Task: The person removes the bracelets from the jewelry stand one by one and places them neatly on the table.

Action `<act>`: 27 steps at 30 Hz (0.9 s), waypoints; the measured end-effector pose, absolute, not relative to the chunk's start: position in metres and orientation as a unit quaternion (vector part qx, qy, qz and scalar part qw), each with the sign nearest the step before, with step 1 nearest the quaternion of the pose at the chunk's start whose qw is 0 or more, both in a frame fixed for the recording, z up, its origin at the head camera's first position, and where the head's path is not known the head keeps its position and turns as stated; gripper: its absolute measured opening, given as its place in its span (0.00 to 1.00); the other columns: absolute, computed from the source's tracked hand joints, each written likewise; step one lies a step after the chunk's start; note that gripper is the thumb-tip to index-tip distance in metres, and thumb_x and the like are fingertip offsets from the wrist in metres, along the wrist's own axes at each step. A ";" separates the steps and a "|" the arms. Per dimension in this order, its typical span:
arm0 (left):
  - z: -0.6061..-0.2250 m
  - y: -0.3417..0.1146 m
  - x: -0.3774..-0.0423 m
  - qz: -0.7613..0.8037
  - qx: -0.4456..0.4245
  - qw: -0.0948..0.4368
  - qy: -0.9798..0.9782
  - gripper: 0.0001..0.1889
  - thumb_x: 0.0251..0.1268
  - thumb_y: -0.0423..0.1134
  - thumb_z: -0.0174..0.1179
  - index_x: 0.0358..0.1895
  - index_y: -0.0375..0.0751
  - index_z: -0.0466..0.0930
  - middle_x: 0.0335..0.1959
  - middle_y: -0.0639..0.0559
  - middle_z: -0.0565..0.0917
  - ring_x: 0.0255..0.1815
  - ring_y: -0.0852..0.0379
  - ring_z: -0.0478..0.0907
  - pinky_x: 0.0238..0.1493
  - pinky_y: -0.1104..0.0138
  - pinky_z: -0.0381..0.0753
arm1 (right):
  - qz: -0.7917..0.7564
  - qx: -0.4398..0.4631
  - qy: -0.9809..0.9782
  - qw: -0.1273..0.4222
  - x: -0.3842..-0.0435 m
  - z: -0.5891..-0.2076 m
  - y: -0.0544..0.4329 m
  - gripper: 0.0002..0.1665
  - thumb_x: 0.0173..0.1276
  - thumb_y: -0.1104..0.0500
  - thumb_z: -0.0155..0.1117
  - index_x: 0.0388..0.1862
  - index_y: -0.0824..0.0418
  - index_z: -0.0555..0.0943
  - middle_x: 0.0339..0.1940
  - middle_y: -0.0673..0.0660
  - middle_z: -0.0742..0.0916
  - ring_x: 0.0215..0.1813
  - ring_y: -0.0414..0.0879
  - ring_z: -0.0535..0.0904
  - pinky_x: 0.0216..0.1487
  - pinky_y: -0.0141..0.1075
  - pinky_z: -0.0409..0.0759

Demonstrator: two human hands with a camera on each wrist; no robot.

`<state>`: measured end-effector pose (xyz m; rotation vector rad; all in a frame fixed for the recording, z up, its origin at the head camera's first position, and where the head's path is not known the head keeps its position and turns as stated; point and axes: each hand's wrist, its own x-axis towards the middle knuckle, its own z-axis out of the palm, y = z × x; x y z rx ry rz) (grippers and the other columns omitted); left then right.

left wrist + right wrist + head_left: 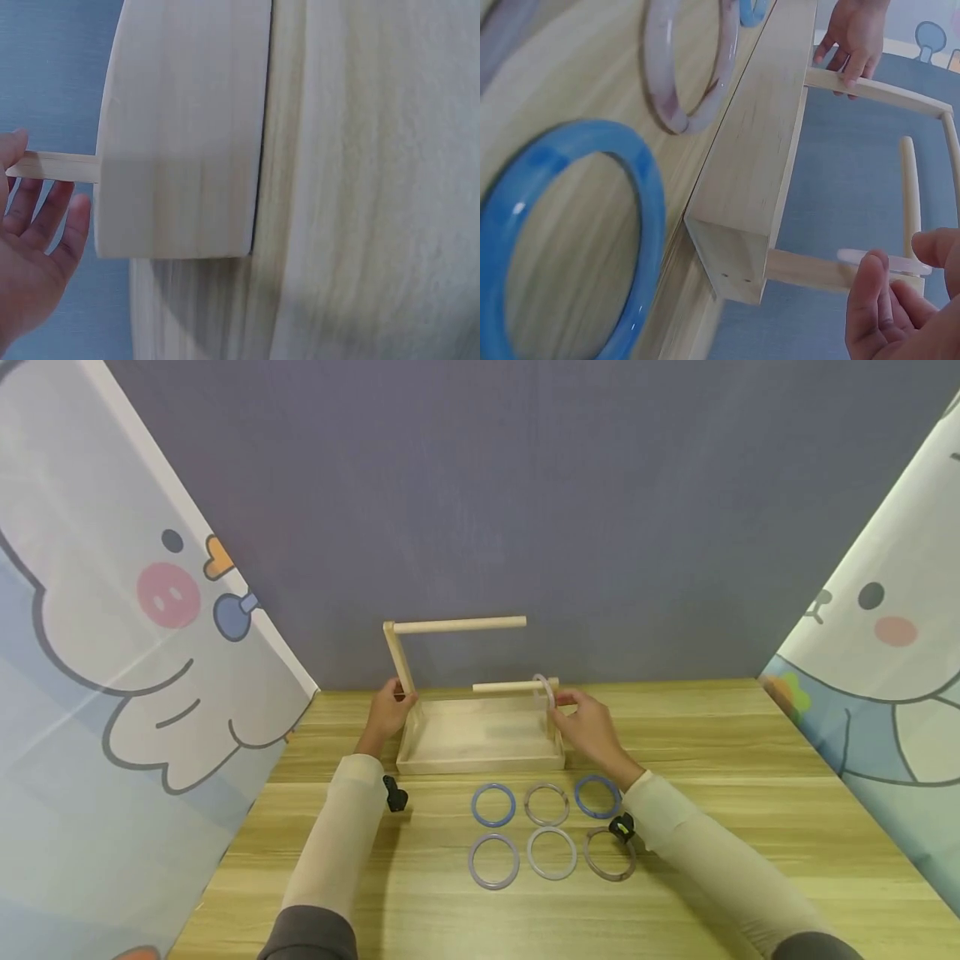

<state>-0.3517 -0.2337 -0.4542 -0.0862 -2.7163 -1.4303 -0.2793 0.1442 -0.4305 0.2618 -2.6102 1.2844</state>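
A light wooden rack with a tray base has two upright posts, each bearing a horizontal rod. My left hand grips the taller left post, thumb on one side and fingers on the other. Around the lower rod, at its right end by the short post, hangs a pale lilac bangle. My right hand pinches this bangle between thumb and fingers; the right wrist view shows the bangle nearly edge-on. The upper rod carries no bangle.
Several bangles lie in two rows before the rack: a blue one, a mottled one and a darker blue one behind; a lilac one, a white one and a brownish one nearer. A grey wall stands behind.
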 end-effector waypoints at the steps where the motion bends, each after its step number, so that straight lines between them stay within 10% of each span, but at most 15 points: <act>1: -0.455 -0.234 -0.352 -0.464 -0.029 0.036 -0.885 0.25 0.79 0.44 0.54 0.70 0.32 0.66 0.67 0.32 0.74 0.67 0.34 0.74 0.63 0.44 0.79 | 0.437 0.090 -0.888 0.111 -0.281 -0.430 0.143 0.20 0.71 0.55 0.66 0.57 0.64 0.82 0.54 0.64 0.89 0.31 0.44 0.85 0.28 0.31 0.80; 27: -0.465 -0.231 -0.353 -0.437 -0.006 0.048 -0.898 0.23 0.80 0.43 0.54 0.69 0.35 0.68 0.64 0.34 0.78 0.65 0.36 0.76 0.61 0.46 0.81 | 0.483 0.076 -0.863 0.127 -0.286 -0.428 0.128 0.12 0.71 0.58 0.67 0.49 0.62 0.86 0.41 0.61 0.92 0.31 0.61 0.88 0.21 0.30 0.78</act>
